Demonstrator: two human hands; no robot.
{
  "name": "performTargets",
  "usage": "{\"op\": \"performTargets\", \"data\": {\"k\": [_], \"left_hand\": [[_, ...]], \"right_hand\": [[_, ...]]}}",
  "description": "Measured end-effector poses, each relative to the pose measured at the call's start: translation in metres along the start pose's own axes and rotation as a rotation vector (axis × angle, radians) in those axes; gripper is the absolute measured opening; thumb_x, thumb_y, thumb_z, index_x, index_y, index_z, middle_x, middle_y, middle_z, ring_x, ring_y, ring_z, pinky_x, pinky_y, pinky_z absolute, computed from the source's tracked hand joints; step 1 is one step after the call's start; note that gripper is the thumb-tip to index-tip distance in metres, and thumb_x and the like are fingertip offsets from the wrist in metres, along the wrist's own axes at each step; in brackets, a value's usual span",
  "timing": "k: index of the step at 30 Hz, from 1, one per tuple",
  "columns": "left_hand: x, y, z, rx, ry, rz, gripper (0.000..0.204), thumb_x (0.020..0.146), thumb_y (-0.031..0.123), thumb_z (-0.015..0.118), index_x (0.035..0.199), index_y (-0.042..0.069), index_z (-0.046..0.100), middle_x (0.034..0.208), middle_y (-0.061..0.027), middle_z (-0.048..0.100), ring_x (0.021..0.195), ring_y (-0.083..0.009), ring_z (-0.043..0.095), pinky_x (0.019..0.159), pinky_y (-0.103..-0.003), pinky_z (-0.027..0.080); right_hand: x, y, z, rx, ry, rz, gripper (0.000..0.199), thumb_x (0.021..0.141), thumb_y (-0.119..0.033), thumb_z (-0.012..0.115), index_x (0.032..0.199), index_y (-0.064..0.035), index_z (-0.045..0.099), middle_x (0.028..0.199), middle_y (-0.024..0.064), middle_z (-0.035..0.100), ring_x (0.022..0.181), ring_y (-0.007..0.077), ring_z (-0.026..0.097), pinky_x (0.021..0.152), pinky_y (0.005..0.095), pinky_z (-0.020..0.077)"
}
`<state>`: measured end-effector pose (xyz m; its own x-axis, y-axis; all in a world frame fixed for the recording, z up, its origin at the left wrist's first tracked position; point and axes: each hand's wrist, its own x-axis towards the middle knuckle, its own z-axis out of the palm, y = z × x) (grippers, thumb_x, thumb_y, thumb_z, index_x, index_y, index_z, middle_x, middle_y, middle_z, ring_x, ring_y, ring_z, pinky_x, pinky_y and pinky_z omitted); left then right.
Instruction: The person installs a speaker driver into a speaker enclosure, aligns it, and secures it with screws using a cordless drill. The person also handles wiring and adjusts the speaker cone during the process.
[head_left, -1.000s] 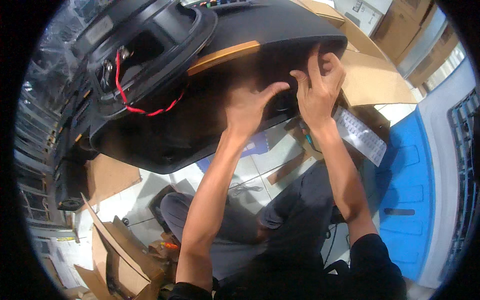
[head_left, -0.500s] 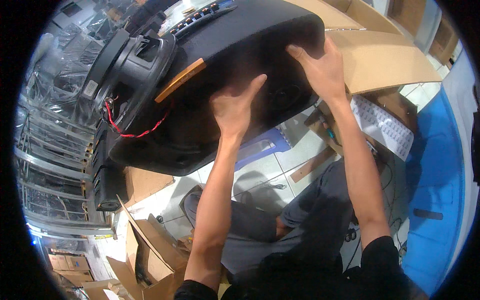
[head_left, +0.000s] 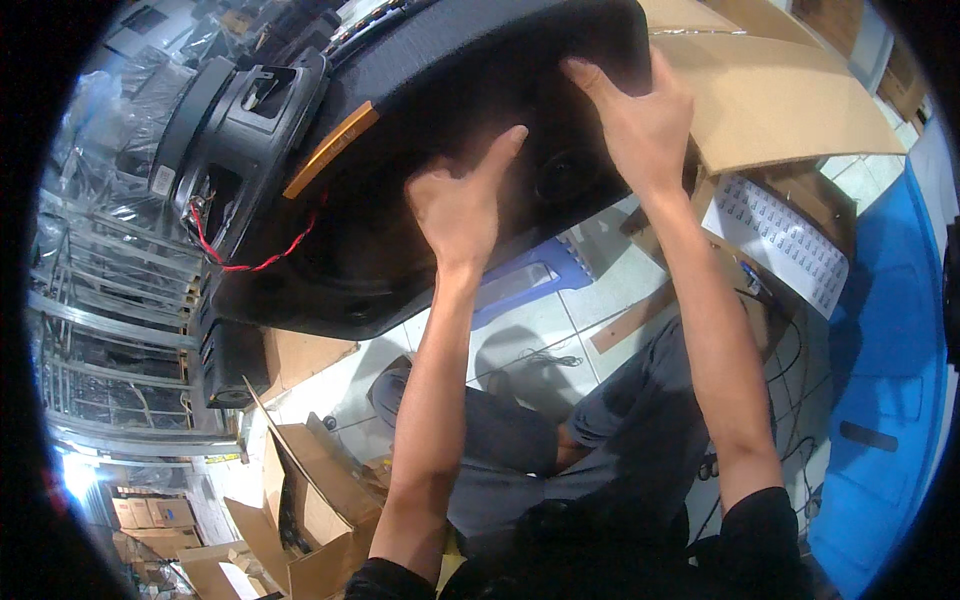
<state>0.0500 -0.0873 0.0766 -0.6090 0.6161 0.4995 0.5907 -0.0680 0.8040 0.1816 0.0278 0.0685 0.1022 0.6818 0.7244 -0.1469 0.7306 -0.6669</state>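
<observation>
A large black speaker cabinet [head_left: 400, 270] is tilted in front of me. At its upper right edge my right hand [head_left: 645, 130] grips it, thumb on the face and fingers hidden behind the edge. My left hand [head_left: 460, 215] holds the cabinet nearer the middle; its thumb points up, and the other fingers vanish into the dark face, perhaps into an opening. A round loudspeaker driver [head_left: 240, 130] rests at the cabinet's left end, with a twisted red and black wire [head_left: 265, 266] running from it to the cabinet. Beside the driver lies an orange-brown strip [head_left: 330, 150].
Cardboard flaps [head_left: 780, 105] stick out at the right, above a printed white sheet [head_left: 785, 235]. A blue panel [head_left: 885, 400] stands far right. Below the cabinet is a purple-blue plastic stool [head_left: 530, 280]. Open cartons [head_left: 320, 490] sit lower left, near plastic-wrapped stock [head_left: 110, 330].
The cabinet and driver have shifted slightly up and left in the picture, both hands moving with them. My grip looks the same.
</observation>
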Motion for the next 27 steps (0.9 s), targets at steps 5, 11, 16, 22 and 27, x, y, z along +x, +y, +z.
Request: {"op": "performTargets", "data": {"k": [5, 11, 16, 22, 27], "left_hand": [[-0.002, -0.001, -0.002, 0.056, 0.004, -0.038, 0.038, 0.076, 0.025, 0.087, 0.094, -0.007, 0.073, 0.092, -0.0052, 0.072, 0.081, -0.0126, 0.06, 0.08, -0.03, 0.048], [0.015, -0.035, 0.002, 0.351, -0.077, 0.062, 0.014, 0.089, 0.02, 0.07, 0.1, 0.019, 0.078, 0.066, 0.0009, 0.058, 0.051, -0.008, 0.045, 0.047, -0.029, 0.039], [0.01, -0.029, 0.004, 0.073, 0.102, 0.037, 0.035, 0.074, 0.031, 0.087, 0.073, -0.001, 0.071, 0.064, 0.0028, 0.055, 0.048, -0.0082, 0.04, 0.048, -0.028, 0.037], [0.001, 0.002, 0.002, 0.004, 0.069, -0.025, 0.05, 0.069, 0.043, 0.087, 0.07, -0.003, 0.069, 0.073, -0.0062, 0.064, 0.067, -0.0184, 0.056, 0.07, -0.035, 0.047], [-0.001, 0.008, -0.002, 0.037, 0.006, -0.126, 0.039, 0.074, 0.031, 0.088, 0.083, -0.003, 0.072, 0.078, -0.0034, 0.067, 0.07, -0.0135, 0.056, 0.072, -0.03, 0.045]], "right_hand": [[-0.014, -0.019, -0.009, -0.224, 0.009, 0.14, 0.055, 0.079, -0.035, 0.082, 0.113, 0.0038, 0.062, 0.095, 0.019, 0.072, 0.087, 0.0346, 0.071, 0.079, 0.0411, 0.0551], [-0.109, -0.056, -0.076, -0.483, -0.168, -0.052, 0.054, 0.083, -0.026, 0.078, 0.123, 0.0051, 0.059, 0.118, 0.0242, 0.063, 0.111, 0.038, 0.061, 0.095, 0.0434, 0.0485], [-0.105, -0.079, -0.108, -0.412, -0.278, 0.088, 0.047, 0.081, -0.015, 0.08, 0.12, 0.0026, 0.063, 0.113, 0.0191, 0.067, 0.105, 0.0339, 0.065, 0.09, 0.0383, 0.0517], [0.007, -0.058, -0.066, -0.621, -0.197, -0.398, 0.081, 0.078, -0.034, 0.083, 0.134, 0.0061, 0.04, 0.123, 0.0276, 0.059, 0.113, 0.0421, 0.058, 0.097, 0.0443, 0.0469], [0.031, -0.044, -0.03, -0.703, -0.352, -0.046, 0.074, 0.077, -0.028, 0.083, 0.13, 0.0085, 0.048, 0.117, 0.0276, 0.062, 0.106, 0.0419, 0.062, 0.094, 0.0441, 0.0492]]}}
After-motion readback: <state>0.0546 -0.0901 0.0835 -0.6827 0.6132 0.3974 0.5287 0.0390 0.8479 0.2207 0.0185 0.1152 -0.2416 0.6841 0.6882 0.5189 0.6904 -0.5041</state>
